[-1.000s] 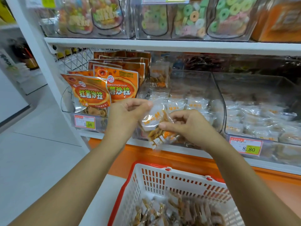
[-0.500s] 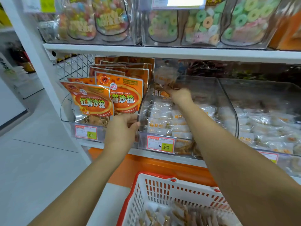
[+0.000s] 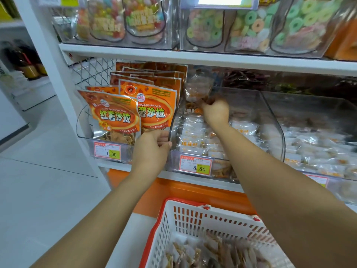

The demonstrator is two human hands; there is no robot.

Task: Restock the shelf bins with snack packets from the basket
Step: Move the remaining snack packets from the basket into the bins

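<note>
Snack packet (image 3: 197, 89) in tight right grip (image 3: 215, 111) over bin (image 3: 270, 113); left grip (image 3: 152, 147) around its edge.

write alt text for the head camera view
A person's right hand holds a snack packet at the back of a clear shelf bin, while the left hand grips its front corner. A white basket of packets sits below.
</note>
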